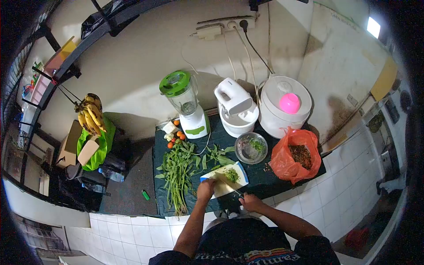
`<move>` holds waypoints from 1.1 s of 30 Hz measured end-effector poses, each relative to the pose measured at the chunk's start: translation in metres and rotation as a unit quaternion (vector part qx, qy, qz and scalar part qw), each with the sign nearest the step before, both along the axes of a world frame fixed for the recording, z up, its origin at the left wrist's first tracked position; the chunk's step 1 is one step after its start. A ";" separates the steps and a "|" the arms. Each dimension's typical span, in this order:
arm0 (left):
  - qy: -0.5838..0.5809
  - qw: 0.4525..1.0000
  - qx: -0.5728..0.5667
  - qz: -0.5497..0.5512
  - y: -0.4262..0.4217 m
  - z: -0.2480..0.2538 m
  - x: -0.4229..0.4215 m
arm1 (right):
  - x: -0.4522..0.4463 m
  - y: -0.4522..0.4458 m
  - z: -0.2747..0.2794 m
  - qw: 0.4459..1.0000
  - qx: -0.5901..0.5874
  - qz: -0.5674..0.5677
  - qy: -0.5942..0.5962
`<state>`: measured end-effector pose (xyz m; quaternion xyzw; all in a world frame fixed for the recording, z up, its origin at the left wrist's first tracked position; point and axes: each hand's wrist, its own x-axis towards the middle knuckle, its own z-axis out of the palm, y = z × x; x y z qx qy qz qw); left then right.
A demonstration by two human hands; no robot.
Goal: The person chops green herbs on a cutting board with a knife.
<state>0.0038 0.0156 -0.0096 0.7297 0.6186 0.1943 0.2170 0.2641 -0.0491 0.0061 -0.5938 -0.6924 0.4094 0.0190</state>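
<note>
Right grip (251,202) holds knife (231,187) at dark-covered table (261,184) above white tiles (138,235).

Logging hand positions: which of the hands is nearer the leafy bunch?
Left. The left hand is at the left edge of the board, near the leafy bunch; the right hand is farther right, holding the knife.

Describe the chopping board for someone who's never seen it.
On the dark table, find the leafy stems. Right of them, by the left hand, lies the chopping board: flat and white with blue corners, unlike the round bowl beyond it.
</note>
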 end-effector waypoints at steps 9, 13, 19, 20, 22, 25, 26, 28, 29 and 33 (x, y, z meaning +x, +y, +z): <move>0.021 1.000 -0.020 0.012 -0.002 0.000 0.001 | 0.001 -0.001 0.015 1.000 -0.006 -0.004 -0.003; 0.021 1.000 -0.014 0.006 -0.002 -0.006 -0.001 | 0.004 -0.001 0.013 1.000 -0.008 0.003 -0.001; 0.036 0.998 -0.045 0.028 -0.003 0.008 0.004 | 0.003 -0.001 0.002 1.000 -0.019 -0.004 -0.005; 0.030 0.999 -0.031 0.020 -0.003 0.008 0.004 | 0.002 0.000 0.005 0.999 -0.034 -0.012 -0.008; 0.024 1.000 -0.017 0.012 -0.004 0.000 0.001 | 0.001 -0.001 0.005 1.000 -0.029 -0.008 -0.008; 0.024 1.000 0.013 -0.003 -0.004 -0.001 0.000 | 0.001 -0.002 0.006 1.000 -0.025 -0.005 -0.009; 0.019 1.000 0.008 0.005 -0.005 0.000 0.001 | 0.001 -0.002 0.007 1.000 -0.026 -0.005 -0.011; 0.015 1.000 0.003 0.012 -0.006 0.005 0.003 | 0.001 -0.001 0.012 1.000 -0.028 -0.009 -0.002; 0.022 1.000 0.013 0.017 -0.006 0.007 0.004 | 0.001 -0.001 0.015 0.999 -0.030 -0.013 0.007; 0.039 0.998 0.039 0.008 -0.006 0.004 0.002 | 0.001 -0.002 0.004 0.999 -0.035 -0.020 -0.007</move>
